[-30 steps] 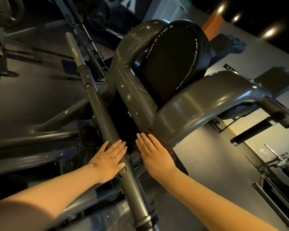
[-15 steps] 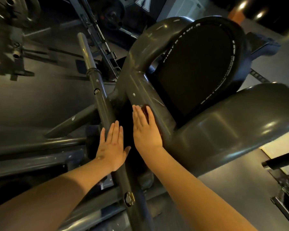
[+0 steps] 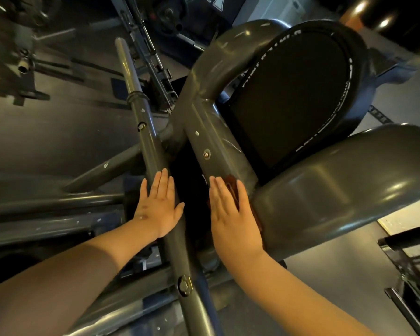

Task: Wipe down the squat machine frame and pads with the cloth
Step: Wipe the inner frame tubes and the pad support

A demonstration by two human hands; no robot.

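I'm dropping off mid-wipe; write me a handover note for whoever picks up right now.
Left hand: flat, fingers straight, resting on the long grey bar.
Right hand: flat, pressing the reddish cloth onto the grey frame arm, below its bolt.
Done: cannot tell which surfaces are wiped.
Left: likely the upper frame arm, the black pad and the rounded grey piece at right.

Slot: the dark gap [image 3: 192, 185] between the long bar [image 3: 141, 112] and frame tube [image 3: 211, 141] is narrow | Right: the curved arm [image 3: 337, 190] blocks you just beside your right hand [image 3: 230, 214] | Ahead: tube surface open up to the back pad [image 3: 294, 98] | Left: open floor [image 3: 58, 141] beyond the bar.
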